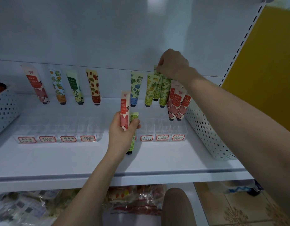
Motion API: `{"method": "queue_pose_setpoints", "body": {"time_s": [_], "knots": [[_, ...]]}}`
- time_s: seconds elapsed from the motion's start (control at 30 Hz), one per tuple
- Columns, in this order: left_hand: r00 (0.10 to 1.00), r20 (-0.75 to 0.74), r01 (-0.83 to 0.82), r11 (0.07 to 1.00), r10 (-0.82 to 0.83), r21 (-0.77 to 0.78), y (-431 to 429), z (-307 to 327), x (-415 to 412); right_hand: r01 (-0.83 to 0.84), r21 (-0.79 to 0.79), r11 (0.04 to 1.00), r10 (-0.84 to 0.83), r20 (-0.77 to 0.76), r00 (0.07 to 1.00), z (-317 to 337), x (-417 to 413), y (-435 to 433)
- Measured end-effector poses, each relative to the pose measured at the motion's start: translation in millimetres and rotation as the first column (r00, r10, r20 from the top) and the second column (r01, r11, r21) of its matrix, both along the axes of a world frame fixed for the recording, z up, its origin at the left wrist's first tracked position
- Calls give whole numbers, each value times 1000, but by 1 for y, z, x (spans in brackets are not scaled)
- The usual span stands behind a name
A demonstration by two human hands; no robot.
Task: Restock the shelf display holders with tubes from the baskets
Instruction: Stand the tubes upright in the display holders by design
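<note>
**Shelf restock: both hands on tubes**

- Left edge of the shelf (141, 160): a white perforated left basket (4, 108); its contents are blurred.
- Left holder (56, 131), clear plastic. Four red-bordered handwritten labels sit on its front, the writing too small to read. Four tubes stand in its back row: pink (36, 85), orange-fruit (58, 85), green (75, 87) and strawberry print (93, 86).
- Shelf centre: the left hand (119, 129) grips two tubes together, a pink tube (124, 110) with its crimp up and a green tube (132, 141) with its black cap down. The pink tube has a red panel with white characters, not legible.
- Right holder (162, 129), clear, with the same kind of labels, unreadable. Its back row holds a blue-flower tube (135, 88), a yellow tube (150, 88) and green-print tubes. Two more pink tubes (173, 101) stand toward its right end.
- The right hand (172, 64) pinches the top crimp of one green-print tube (157, 88), which stands cap down at the back row.
- Right edge: a white perforated right basket (204, 129), just beside the right holder.
</note>
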State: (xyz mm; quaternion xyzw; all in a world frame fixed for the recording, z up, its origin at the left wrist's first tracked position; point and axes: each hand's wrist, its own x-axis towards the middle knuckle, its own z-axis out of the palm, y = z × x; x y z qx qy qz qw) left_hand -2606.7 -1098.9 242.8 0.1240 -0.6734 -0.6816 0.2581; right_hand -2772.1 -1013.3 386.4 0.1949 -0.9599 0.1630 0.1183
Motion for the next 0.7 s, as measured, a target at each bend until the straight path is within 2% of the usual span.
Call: {"method": "queue_pose_setpoints", "body": {"time_s": [0.33,0.57,0.7], "knots": [[1000,5,-1,1000,1,-17,1,1,1,-31,-5,999,32,50,998,3,1,3],[1000,11,0,1000,0,-22,1,1,1,-53,63,997,51,34,998,-6,-2,3],[1000,22,4,1000,-4,-13,1,1,2,-96,57,994,91,88,992,-4,-3,6]]}}
